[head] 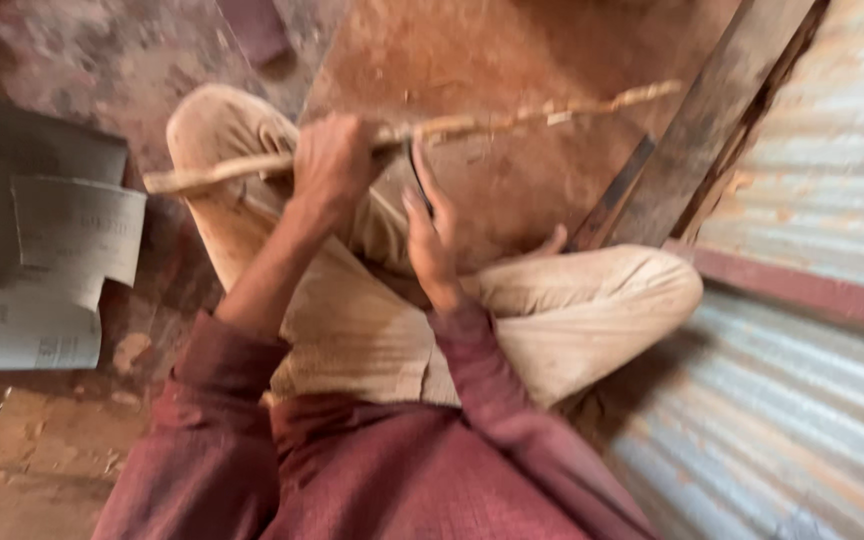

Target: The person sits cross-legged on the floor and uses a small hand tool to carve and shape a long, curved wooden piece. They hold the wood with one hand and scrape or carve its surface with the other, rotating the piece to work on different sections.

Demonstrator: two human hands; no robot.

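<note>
Head view looks straight down at our own lap, where we sit cross-legged in dusty beige trousers [372, 330] and a maroon long-sleeved shirt [392, 470]. Our left hand [332, 160] is clenched around a long, thin, pale wooden stick [512, 117], rough and knobbly, which runs nearly level across the picture from about nine o'clock, above our left knee, out to about two o'clock over the reddish-brown dusty floor [512, 50]. The fist grips the stick roughly a third of the way along from its blunt, thicker end at nine o'clock. Our right hand [430, 235] sits just beside the left, at about four o'clock from it, fingers stretched upward and touching a small dark curved blade-like tool [418, 180] that stands just below the stick; the picture is blurred by motion, so we cannot tell whether the hand grips that tool firmly or only rests against it, nor whether its edge meets the wood. At nine o'clock several grey sheets of printed paper [42, 260] lie flat on the floor. At three to five o'clock a wall of corrugated metal sheeting [802, 420] runs alongside our right knee, and at one o'clock a weathered grey wooden plank [712, 120] leans against it.
</note>
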